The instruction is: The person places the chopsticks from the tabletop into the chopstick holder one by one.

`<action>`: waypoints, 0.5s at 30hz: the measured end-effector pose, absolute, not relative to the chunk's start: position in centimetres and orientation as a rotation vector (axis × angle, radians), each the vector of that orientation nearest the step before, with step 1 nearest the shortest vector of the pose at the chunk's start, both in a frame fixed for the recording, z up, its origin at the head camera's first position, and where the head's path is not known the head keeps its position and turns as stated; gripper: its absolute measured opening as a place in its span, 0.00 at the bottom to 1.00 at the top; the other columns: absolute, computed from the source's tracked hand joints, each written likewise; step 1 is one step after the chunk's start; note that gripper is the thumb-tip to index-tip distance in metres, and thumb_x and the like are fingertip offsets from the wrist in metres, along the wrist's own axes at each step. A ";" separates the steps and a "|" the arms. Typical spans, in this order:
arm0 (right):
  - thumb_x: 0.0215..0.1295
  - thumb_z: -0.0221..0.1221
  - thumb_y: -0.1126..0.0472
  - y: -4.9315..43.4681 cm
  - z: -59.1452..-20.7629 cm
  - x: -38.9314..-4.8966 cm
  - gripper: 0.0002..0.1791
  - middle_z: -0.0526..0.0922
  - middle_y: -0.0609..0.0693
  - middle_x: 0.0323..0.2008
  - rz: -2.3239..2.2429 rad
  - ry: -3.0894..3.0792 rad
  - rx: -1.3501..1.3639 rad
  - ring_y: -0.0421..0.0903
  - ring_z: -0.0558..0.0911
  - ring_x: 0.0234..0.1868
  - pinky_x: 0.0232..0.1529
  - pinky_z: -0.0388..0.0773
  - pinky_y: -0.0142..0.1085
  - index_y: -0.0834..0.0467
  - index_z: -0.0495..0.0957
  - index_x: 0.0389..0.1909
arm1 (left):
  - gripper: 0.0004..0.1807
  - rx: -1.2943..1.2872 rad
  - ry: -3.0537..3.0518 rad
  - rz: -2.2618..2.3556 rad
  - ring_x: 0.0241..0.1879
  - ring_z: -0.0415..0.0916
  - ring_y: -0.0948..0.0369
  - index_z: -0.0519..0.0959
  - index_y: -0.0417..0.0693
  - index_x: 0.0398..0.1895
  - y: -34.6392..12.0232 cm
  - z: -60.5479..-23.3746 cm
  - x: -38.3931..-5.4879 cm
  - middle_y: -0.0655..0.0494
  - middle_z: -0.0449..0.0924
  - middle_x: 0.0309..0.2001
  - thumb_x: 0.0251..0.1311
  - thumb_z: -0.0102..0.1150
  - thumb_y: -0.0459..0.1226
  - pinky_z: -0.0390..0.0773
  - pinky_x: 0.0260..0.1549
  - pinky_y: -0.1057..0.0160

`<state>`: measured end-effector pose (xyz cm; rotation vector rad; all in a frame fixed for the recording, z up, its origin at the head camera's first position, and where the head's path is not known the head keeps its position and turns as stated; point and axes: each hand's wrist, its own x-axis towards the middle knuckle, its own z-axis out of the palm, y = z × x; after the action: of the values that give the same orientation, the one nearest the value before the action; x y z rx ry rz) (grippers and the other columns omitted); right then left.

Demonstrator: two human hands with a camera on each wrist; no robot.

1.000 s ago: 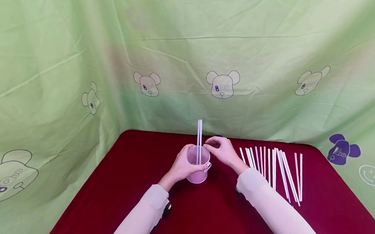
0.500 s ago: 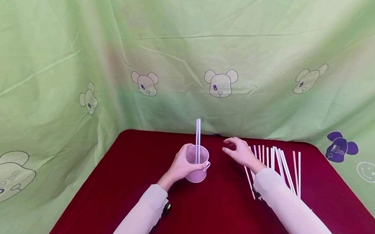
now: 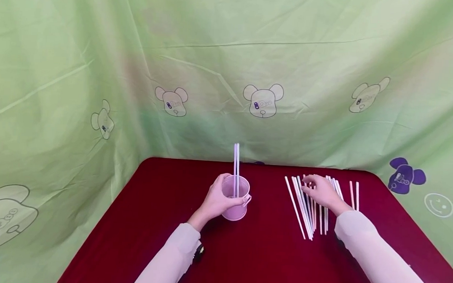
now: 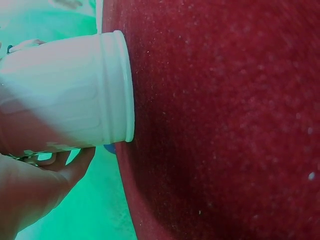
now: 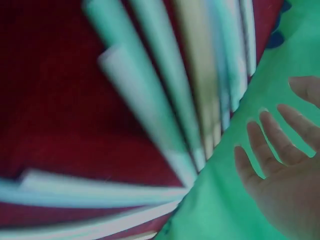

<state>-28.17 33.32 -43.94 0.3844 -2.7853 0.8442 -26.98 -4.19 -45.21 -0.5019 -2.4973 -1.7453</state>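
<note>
Two slim pale sticks [image 3: 237, 163] stand in the small pink bucket [image 3: 234, 212] the left hand [image 3: 221, 198] grips; right hand [image 3: 323, 193], loosely spread, empty, is over slim straight pastel sticks [image 3: 302, 208] whose close spacing could make it grab several.

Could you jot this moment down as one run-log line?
left hand: grips pink bucket | bucket: two sticks standing inside | right hand: over loose sticks, nothing held | loose sticks: lying on red table
</note>
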 end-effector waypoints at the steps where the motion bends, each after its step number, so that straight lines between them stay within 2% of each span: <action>1: 0.66 0.63 0.66 33.9 -44.0 -28.0 0.17 0.83 0.70 0.47 0.839 -2.795 0.374 0.64 0.82 0.45 0.45 0.79 0.54 0.74 0.79 0.51 | 0.49 -0.499 -2.502 -1.739 0.57 0.76 0.52 0.69 0.49 0.66 -4.2 -45.2 -27.0 0.51 0.74 0.60 0.40 0.84 0.50 0.79 0.55 0.49; 11: 0.65 0.64 0.66 38.5 -45.0 -26.7 0.16 0.84 0.69 0.43 0.774 -2.831 0.260 0.63 0.84 0.42 0.41 0.80 0.49 0.74 0.80 0.48 | 0.48 -0.496 -2.498 -1.746 0.58 0.76 0.52 0.69 0.50 0.66 -4.1 -45.2 -26.9 0.51 0.75 0.60 0.40 0.83 0.49 0.79 0.55 0.48; 15: 0.64 0.63 0.68 40.0 -45.1 -26.4 0.15 0.84 0.71 0.42 0.753 -2.829 0.241 0.64 0.85 0.41 0.41 0.81 0.50 0.75 0.79 0.47 | 0.48 -0.514 -2.482 -1.754 0.57 0.76 0.52 0.68 0.50 0.67 -4.1 -45.2 -26.9 0.52 0.74 0.60 0.41 0.83 0.48 0.79 0.54 0.48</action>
<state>-26.41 40.01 -45.10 0.2409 -2.8292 0.7530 -26.92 -4.07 -45.24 -0.5141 -2.4818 -1.7541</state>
